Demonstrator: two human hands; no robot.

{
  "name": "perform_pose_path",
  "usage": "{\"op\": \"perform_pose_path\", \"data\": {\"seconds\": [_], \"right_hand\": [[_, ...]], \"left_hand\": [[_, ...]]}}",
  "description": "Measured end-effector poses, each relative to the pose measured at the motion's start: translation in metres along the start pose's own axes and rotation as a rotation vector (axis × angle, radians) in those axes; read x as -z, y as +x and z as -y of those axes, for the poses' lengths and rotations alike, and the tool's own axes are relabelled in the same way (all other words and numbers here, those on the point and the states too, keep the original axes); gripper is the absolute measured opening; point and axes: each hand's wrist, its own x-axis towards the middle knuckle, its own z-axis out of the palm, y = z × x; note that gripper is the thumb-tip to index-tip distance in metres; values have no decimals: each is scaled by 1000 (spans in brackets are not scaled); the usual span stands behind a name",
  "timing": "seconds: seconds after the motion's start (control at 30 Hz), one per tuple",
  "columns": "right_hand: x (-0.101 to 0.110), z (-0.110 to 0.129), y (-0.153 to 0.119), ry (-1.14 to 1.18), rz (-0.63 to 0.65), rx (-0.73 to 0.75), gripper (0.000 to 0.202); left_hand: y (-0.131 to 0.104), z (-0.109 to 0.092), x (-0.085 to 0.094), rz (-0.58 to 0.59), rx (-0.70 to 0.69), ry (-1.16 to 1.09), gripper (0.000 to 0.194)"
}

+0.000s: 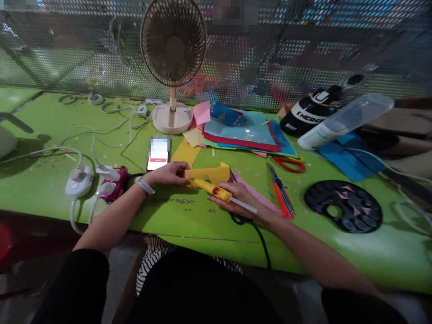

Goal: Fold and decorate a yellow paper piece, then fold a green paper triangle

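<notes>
Left hand (172,173) pinches yellow paper (206,174), right hand (242,196) curls fingers round glue gun (213,191); looks like gluing, next needs gentle squeeze

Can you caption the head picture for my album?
Left grip on yellow paper, right grip on a yellow glue gun.

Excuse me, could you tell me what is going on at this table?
At a green table, a person's right-hand grip is around a yellow glue gun, its tip close to some yellow paper; I can't tell whether they touch. The left-hand grip is on the paper's left end. A lit phone lies nearby, and a cutter and black palette lie to the right.
</notes>
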Motion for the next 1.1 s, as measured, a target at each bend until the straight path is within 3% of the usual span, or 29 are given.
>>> {"op": "perform_pose_path", "data": {"seconds": [0.33, 0.67, 0.77, 0.9, 1.1], "right_hand": [[1, 1, 0, 21, 8, -26, 26], [5, 2, -3, 5, -46, 45, 19], [20, 5, -12, -6, -86, 59, 19], [51, -5, -38, -80, -172, -43, 25], [96, -71, -116, -467, -440, -338, 36]], "left_hand": [[0, 0, 0, 0, 20, -6, 30], [1, 1, 2, 20, 4, 8, 28], [1, 1, 2, 32, 18, 11, 29], [0, -2, 2, 27, 25, 22, 29], [1, -2, 3, 29, 31, 9, 30]]}}
